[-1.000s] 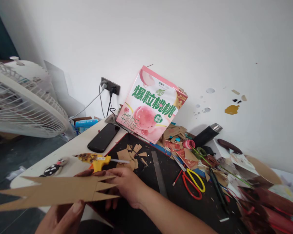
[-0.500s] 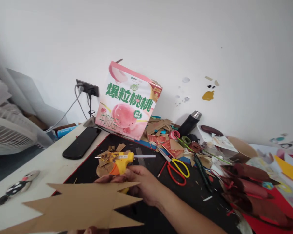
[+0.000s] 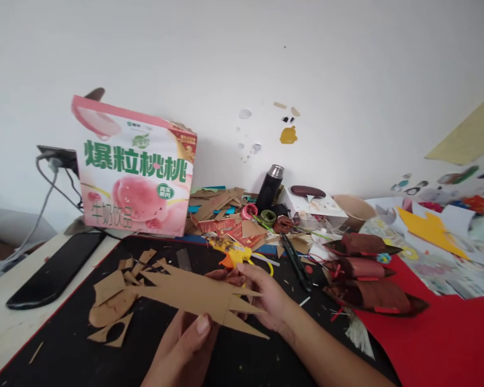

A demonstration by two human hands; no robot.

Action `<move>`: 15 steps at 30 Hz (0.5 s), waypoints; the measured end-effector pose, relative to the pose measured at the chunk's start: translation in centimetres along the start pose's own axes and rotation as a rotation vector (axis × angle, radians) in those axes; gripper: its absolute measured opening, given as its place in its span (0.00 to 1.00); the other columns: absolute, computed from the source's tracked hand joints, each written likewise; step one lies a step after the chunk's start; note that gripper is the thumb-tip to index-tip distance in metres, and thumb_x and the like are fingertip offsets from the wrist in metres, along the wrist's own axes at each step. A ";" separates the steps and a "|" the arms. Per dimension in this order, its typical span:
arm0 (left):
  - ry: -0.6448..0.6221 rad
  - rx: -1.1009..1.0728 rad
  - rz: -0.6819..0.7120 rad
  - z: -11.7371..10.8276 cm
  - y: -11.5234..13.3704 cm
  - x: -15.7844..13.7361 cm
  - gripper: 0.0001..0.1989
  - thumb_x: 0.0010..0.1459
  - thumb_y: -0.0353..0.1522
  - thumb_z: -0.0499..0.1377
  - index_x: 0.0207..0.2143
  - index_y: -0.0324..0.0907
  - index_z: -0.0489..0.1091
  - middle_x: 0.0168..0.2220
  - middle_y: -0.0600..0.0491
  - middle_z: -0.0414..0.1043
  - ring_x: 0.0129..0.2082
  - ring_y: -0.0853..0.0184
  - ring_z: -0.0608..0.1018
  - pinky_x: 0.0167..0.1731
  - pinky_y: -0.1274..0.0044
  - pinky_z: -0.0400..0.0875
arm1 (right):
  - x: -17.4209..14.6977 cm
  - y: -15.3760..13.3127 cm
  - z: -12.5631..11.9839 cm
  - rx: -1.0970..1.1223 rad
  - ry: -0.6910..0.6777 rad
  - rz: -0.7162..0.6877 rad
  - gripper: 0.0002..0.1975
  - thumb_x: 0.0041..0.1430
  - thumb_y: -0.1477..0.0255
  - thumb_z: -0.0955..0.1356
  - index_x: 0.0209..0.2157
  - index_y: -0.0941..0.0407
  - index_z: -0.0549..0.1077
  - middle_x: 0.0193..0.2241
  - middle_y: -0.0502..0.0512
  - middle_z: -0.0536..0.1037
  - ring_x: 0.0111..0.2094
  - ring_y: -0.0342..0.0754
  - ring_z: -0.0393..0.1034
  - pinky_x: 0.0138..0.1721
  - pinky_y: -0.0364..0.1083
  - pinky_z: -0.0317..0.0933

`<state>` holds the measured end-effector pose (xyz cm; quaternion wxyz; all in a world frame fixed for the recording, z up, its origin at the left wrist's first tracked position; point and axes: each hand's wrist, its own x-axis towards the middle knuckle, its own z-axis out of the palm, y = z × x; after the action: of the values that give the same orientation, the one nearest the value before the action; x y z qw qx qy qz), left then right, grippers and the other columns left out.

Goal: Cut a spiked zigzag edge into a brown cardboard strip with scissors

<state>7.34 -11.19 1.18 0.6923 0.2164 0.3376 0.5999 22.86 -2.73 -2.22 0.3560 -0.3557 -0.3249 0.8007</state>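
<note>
A flat brown cardboard piece (image 3: 197, 293) with jagged, pointed ends is pinched in my left hand (image 3: 189, 341), the thumb lying on its near edge. My right hand (image 3: 268, 295) is closed around the handle of a yellow glue gun (image 3: 237, 252) with an orange trigger. The gun's nozzle points left, beyond the cardboard's far edge. Some of the right fingers and the lower handle are hidden by the cardboard. Yellow-handled scissors (image 3: 269, 264) lie behind the gun, mostly covered by it and the hand.
Cardboard scraps (image 3: 113, 293) lie left on the black mat (image 3: 84, 363). A pink-white carton (image 3: 135, 215) stands behind, beside a phone (image 3: 56, 271). A black flask (image 3: 270, 188), a dark green cutter (image 3: 297, 263) and several brown model boats (image 3: 383, 295) are to the right.
The view has turned right, so the background has slid left. My left hand has come into view with the cardboard, which now appears higher and farther right. The glue gun stays in my right hand.
</note>
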 end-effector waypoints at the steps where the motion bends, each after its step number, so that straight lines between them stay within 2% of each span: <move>1: -0.007 0.018 -0.016 0.4 0.3 0.3 0.29 0.45 0.47 0.76 0.50 0.50 0.81 0.56 0.43 0.80 0.64 0.36 0.73 0.60 0.53 0.71 | -0.1 -0.2 -0.4 0.023 0.040 -0.034 0.22 0.54 0.54 0.77 0.37 0.59 0.77 0.29 0.53 0.81 0.26 0.46 0.76 0.27 0.42 0.68; 3: -0.018 0.058 -0.012 1.0 1.5 0.8 0.31 0.45 0.51 0.75 0.51 0.50 0.81 0.54 0.43 0.81 0.62 0.36 0.75 0.57 0.52 0.74 | -0.2 -0.5 -1.2 0.039 0.071 -0.098 0.22 0.54 0.55 0.77 0.37 0.59 0.76 0.25 0.52 0.80 0.21 0.45 0.74 0.21 0.41 0.65; 5: -0.015 0.106 0.065 1.3 3.3 1.4 0.36 0.39 0.54 0.77 0.50 0.50 0.82 0.52 0.45 0.82 0.57 0.37 0.78 0.55 0.54 0.76 | -0.4 -0.8 -1.9 -0.005 0.038 -0.134 0.24 0.57 0.52 0.75 0.38 0.60 0.75 0.22 0.51 0.78 0.18 0.46 0.72 0.16 0.40 0.61; 6: -0.004 0.134 0.129 1.5 4.3 1.8 0.36 0.39 0.54 0.77 0.50 0.50 0.82 0.53 0.46 0.82 0.57 0.39 0.79 0.57 0.55 0.75 | -0.5 -0.9 -2.2 -0.037 0.022 -0.153 0.25 0.58 0.51 0.74 0.39 0.60 0.75 0.21 0.52 0.78 0.17 0.46 0.72 0.16 0.40 0.60; 7: 0.009 0.149 0.193 1.7 5.4 2.5 0.32 0.42 0.53 0.76 0.49 0.51 0.82 0.53 0.48 0.82 0.56 0.43 0.79 0.59 0.57 0.74 | -0.5 -0.9 -2.5 -0.064 0.017 -0.172 0.25 0.59 0.50 0.73 0.39 0.60 0.75 0.21 0.53 0.78 0.18 0.46 0.73 0.16 0.39 0.59; 8: 0.055 0.130 0.326 1.8 6.3 3.3 0.28 0.46 0.53 0.74 0.47 0.52 0.83 0.51 0.51 0.83 0.55 0.46 0.80 0.59 0.59 0.74 | -0.6 -1.0 -2.6 -0.088 0.016 -0.190 0.25 0.59 0.50 0.73 0.39 0.60 0.74 0.22 0.53 0.79 0.19 0.46 0.74 0.16 0.39 0.60; 10: 0.044 0.106 0.489 2.1 7.7 5.4 0.24 0.47 0.50 0.75 0.45 0.51 0.83 0.46 0.53 0.84 0.57 0.49 0.79 0.63 0.60 0.71 | -0.6 -1.1 -2.7 -0.132 0.008 -0.216 0.25 0.58 0.51 0.74 0.38 0.61 0.74 0.23 0.54 0.79 0.20 0.46 0.75 0.17 0.39 0.60; 12: 0.015 0.084 0.498 2.0 8.2 8.0 0.21 0.48 0.48 0.75 0.41 0.48 0.82 0.43 0.52 0.84 0.56 0.51 0.79 0.61 0.60 0.72 | -0.5 -1.1 -2.6 -0.171 -0.012 -0.229 0.25 0.57 0.51 0.75 0.35 0.61 0.74 0.24 0.55 0.79 0.21 0.46 0.75 0.17 0.39 0.60; 13: 0.016 0.059 0.449 1.9 8.1 9.3 0.17 0.52 0.47 0.73 0.39 0.47 0.81 0.41 0.52 0.84 0.53 0.53 0.81 0.58 0.60 0.74 | -0.5 -1.1 -2.5 -0.178 -0.016 -0.231 0.25 0.56 0.51 0.75 0.34 0.61 0.74 0.24 0.55 0.79 0.22 0.47 0.75 0.18 0.39 0.60; 15: 0.006 0.030 0.303 1.2 7.5 11.6 0.17 0.57 0.48 0.69 0.36 0.43 0.79 0.37 0.50 0.83 0.47 0.56 0.82 0.55 0.62 0.76 | -0.5 -1.2 -2.1 -0.161 -0.016 -0.234 0.24 0.56 0.51 0.75 0.32 0.61 0.74 0.23 0.55 0.78 0.22 0.48 0.76 0.18 0.40 0.61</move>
<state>3.66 1.69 4.83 0.5896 0.2734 0.3123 0.6929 25.21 -1.91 -2.24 0.4145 -0.3365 -0.4303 0.7278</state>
